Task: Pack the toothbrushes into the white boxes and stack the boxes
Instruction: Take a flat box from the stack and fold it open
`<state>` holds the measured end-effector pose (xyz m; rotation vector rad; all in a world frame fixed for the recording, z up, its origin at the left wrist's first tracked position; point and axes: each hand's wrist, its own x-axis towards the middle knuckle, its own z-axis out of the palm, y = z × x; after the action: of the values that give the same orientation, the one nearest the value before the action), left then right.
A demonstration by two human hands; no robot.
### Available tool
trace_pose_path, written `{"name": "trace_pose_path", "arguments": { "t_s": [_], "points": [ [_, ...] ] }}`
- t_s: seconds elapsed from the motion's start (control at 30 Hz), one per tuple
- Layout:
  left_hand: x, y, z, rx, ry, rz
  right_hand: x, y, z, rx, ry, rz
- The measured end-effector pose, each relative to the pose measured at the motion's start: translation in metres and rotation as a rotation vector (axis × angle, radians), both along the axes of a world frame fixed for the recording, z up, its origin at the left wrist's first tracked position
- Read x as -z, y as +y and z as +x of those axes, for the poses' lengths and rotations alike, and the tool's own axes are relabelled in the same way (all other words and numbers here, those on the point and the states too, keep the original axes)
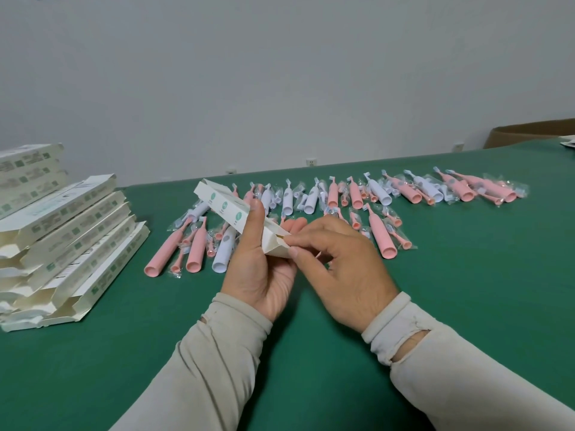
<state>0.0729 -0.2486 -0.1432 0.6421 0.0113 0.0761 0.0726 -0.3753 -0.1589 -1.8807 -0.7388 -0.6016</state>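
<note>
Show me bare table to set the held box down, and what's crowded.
Free: green cloth in front of the loose toothbrushes, between the box stack and the sleeves; also the table right of the right hand. Crowded: the toothbrush rows behind the white box in the left hand.

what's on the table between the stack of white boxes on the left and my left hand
In the head view, pink and white toothbrushes lie between the box stack and the left hand.

My green tabletop meets a plain grey-white wall. Sockets sit low on that wall, just above the tabletop's far edge.
</note>
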Motion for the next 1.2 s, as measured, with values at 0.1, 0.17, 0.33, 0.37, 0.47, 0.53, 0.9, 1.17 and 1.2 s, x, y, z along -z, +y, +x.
{"name": "trace_pose_path", "arguments": {
  "t_s": [0.1,0.17,0.33,0.37,0.47,0.53,0.9,1.17,1.2],
  "points": [
    [0.002,-0.002,-0.001,0.100,-0.020,0.028,-0.002,-0.003,0.001,0.071,-0.022,-0.003],
    [0.003,-0.002,-0.003,0.194,-0.012,0.036,-0.003,-0.006,0.003,0.154,-0.047,-0.028],
    [0.001,0.003,-0.006,0.124,0.031,0.171,-0.001,-0.017,0.012,0.140,0.058,-0.096],
    [0.000,0.005,-0.006,0.010,0.005,0.384,-0.002,-0.020,0.015,0.087,0.115,-0.042],
    [0.002,0.023,-0.004,-0.476,-0.092,1.295,-0.008,-0.031,0.023,-0.051,0.396,0.340],
    [0.007,0.036,-0.001,-0.616,-0.155,1.731,-0.015,-0.036,0.025,-0.106,0.545,0.572],
    [0.013,0.039,-0.003,-0.501,-0.182,1.972,-0.018,-0.039,0.029,-0.072,0.643,0.716],
    [-0.013,0.051,0.001,-0.525,-0.120,2.077,-0.026,-0.049,0.038,-0.015,0.211,0.219],
    [-0.018,0.053,0.003,-0.534,-0.125,2.112,-0.030,-0.052,0.041,-0.013,0.217,0.169]
  ]
}}
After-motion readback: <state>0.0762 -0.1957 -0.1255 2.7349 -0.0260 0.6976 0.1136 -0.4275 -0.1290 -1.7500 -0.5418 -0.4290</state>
